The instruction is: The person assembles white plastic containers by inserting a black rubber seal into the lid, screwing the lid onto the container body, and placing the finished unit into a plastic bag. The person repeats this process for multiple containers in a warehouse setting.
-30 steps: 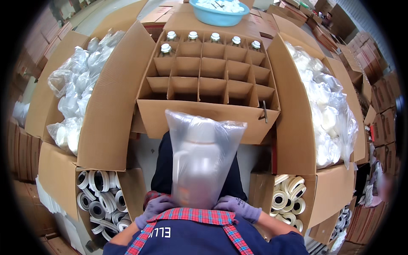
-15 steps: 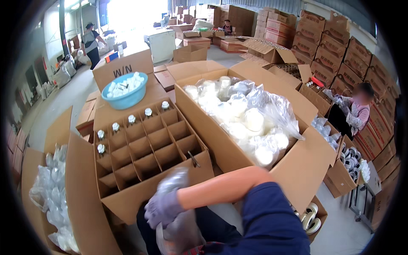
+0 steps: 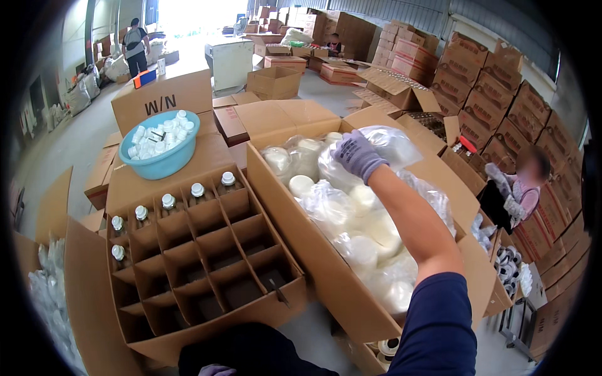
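Observation:
My right hand (image 3: 360, 155), in a grey-purple glove, reaches over the big open carton (image 3: 301, 250) on the right. Its fingers are closed on a clear plastic bag (image 3: 392, 144). Beneath it lie white round-topped items (image 3: 380, 229), many in clear bags. Only a sliver of my left hand (image 3: 216, 371), also gloved, shows at the lower edge; its fingers are hidden. Left of the big carton stands a carton with cardboard dividers (image 3: 207, 276). White-capped bottles (image 3: 168, 202) fill its far row and one compartment nearer me on the left.
Behind the divided carton sits a blue basin (image 3: 160, 164) of white caps. A dark metal tool (image 3: 279, 292) hangs over that carton's near edge. At far left is a carton of clear plastic pieces (image 3: 53, 301). A co-worker (image 3: 517, 188) sits at right before stacked cartons (image 3: 461, 69).
My right hand has moved from my lap, where it held a blurred plastic-covered thing, up and right into the big carton. The view has shifted, and the standing person at back has turned away.

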